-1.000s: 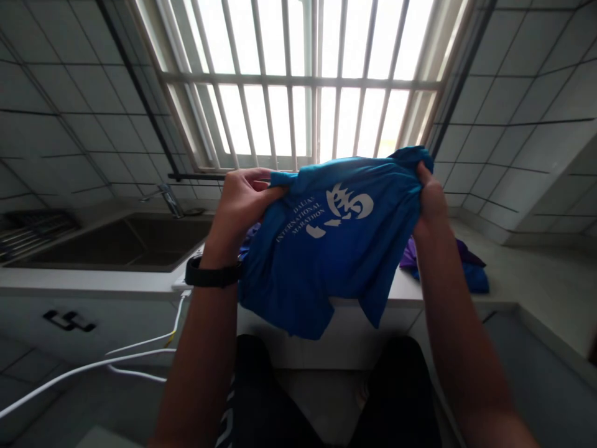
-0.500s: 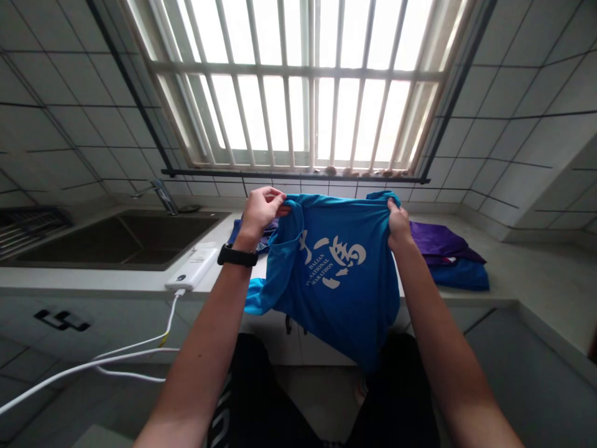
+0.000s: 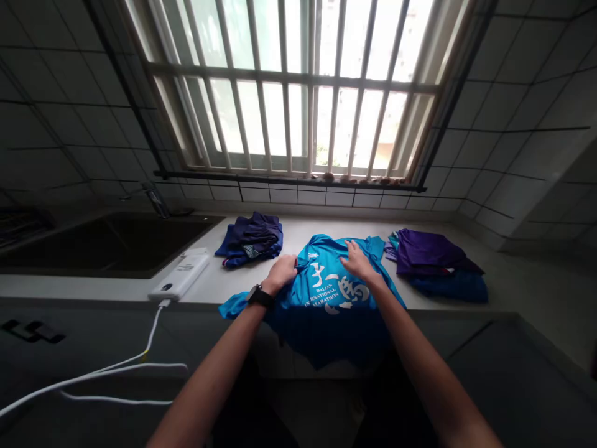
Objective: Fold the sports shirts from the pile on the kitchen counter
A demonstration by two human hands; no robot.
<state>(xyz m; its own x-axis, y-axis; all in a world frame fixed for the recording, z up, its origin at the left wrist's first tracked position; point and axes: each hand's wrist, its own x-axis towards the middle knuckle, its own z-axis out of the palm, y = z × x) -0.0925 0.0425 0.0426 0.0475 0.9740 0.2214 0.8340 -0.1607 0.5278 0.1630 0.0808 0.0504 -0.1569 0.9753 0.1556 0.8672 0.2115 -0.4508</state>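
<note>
A bright blue T-shirt (image 3: 321, 274) with white lettering lies partly on the counter, its lower part hanging over the front edge in shadow. My left hand (image 3: 282, 272), with a black watch on the wrist, is closed on the shirt's left side. Over the upper middle of the print is my right hand (image 3: 358, 260), fingers spread and holding nothing; whether it presses on the cloth is unclear. One blue sleeve (image 3: 233, 306) sticks out to the left beyond my left wrist.
Dark blue and purple folded clothes (image 3: 254, 239) lie left on the counter (image 3: 298, 224); a purple and blue pile (image 3: 433, 255) lies right. A white power strip (image 3: 180, 277) with a cable stands beside the sink (image 3: 107, 246). A barred window (image 3: 289, 81) is ahead.
The T-shirt has come down from being held up between both hands onto the counter. My right hand has let go of its edge and moved left over the print. The left hand has lowered.
</note>
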